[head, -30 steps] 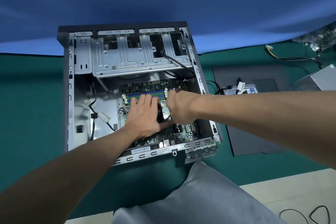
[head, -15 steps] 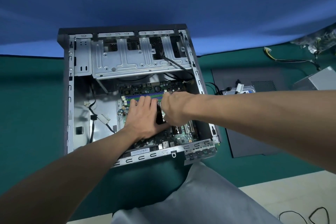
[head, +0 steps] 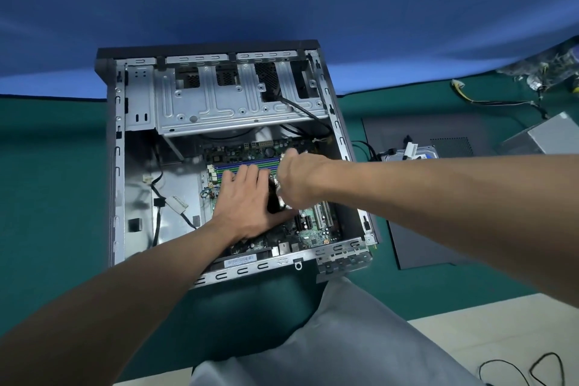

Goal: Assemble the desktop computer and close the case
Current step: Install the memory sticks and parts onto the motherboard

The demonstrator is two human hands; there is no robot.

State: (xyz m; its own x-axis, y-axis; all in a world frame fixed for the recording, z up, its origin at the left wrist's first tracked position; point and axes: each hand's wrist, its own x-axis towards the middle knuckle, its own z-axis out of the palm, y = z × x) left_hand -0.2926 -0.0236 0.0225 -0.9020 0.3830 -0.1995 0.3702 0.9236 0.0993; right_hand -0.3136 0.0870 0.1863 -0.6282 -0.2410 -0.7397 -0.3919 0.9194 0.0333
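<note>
The open computer case lies on its side on the green table, with its motherboard exposed. A black CPU cooler with a silver part sits on the board, mostly hidden by both hands. My left hand lies flat on the cooler's left side, fingers straight and pointing towards the memory slots. My right hand is curled at the cooler's right edge and seems to grip it. What its fingers touch underneath is hidden.
A metal drive cage spans the case's far end. Loose cables lie on the case floor at left. Right of the case are the dark side panel, a hard drive, a grey power supply and its wires.
My right hand has shifted slightly left and towards the far side along the cooler's edge. My left hand has stayed flat in the same place.
</note>
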